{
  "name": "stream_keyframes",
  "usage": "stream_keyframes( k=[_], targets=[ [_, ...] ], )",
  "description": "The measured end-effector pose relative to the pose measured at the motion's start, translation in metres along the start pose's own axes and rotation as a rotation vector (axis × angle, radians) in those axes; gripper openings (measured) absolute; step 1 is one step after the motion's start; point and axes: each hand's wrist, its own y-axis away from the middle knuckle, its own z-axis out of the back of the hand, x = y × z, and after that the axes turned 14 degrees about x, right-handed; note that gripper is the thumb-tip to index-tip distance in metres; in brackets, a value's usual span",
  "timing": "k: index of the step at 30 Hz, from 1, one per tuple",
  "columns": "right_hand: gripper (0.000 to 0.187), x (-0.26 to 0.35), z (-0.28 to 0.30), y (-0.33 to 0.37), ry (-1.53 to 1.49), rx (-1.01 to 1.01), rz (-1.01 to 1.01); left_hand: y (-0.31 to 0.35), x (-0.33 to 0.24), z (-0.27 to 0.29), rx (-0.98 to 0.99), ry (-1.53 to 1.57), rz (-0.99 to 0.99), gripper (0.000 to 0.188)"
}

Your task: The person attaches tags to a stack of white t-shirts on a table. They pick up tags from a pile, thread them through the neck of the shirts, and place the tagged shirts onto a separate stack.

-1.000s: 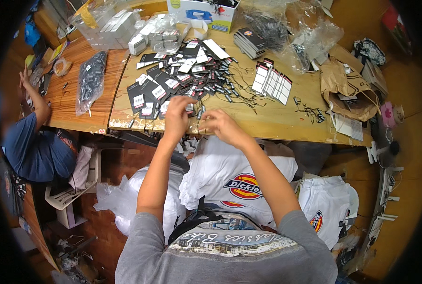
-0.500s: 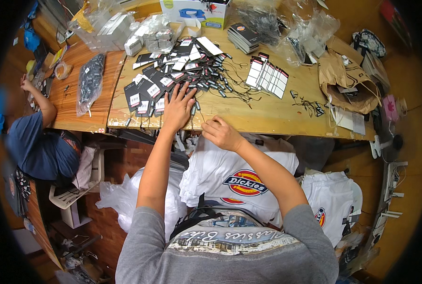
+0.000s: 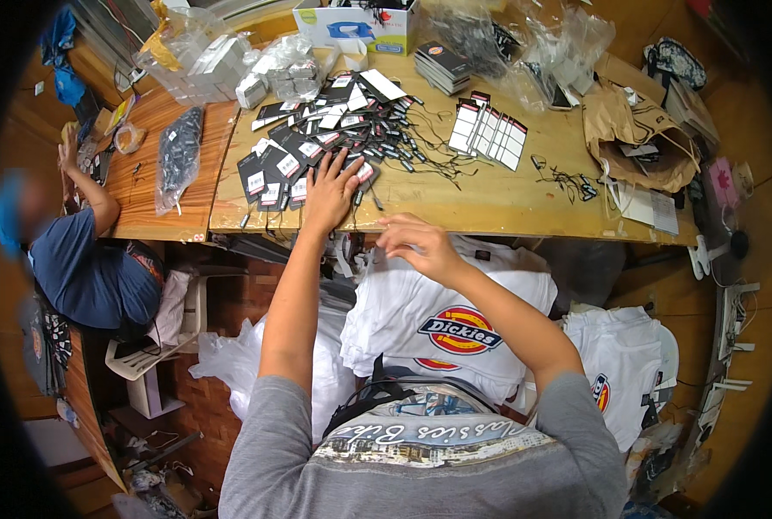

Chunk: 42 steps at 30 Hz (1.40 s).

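A spread of black hang tags [image 3: 299,149] with white labels and black strings lies on the wooden table [image 3: 524,206]. My left hand [image 3: 331,197] rests on the near side of this pile, its fingers spread over the tags. One tag [image 3: 366,173] pokes out beside the left fingertips, its string hanging toward the table's near edge. Just right of that string, at the edge, my right hand [image 3: 425,249] hovers with bent, loosely parted fingers; nothing shows in them. Folded white T-shirts [image 3: 403,303] with a red and yellow print lie below that hand.
White-faced tags [image 3: 494,137] lie in overlapping rows right of the pile. Behind them are a stack of black tags [image 3: 442,67] and clear plastic bags [image 3: 568,52]. An open paper bag [image 3: 611,130] stands right. At far left sits another person [image 3: 92,259].
My right hand has drawn slightly right from the strings, and its pinched fingers have loosened. My left hand stays on the tags; the whole view has shifted a little.
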Motion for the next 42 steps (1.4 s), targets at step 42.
stream_keyframes(
  k=[42],
  targets=[
    [0.014, -0.162, 0.046, 0.267, 0.357, -0.468, -1.325, -0.022, -0.213, -0.290, 0.705, 2.158, 1.070, 0.022]
  ],
)
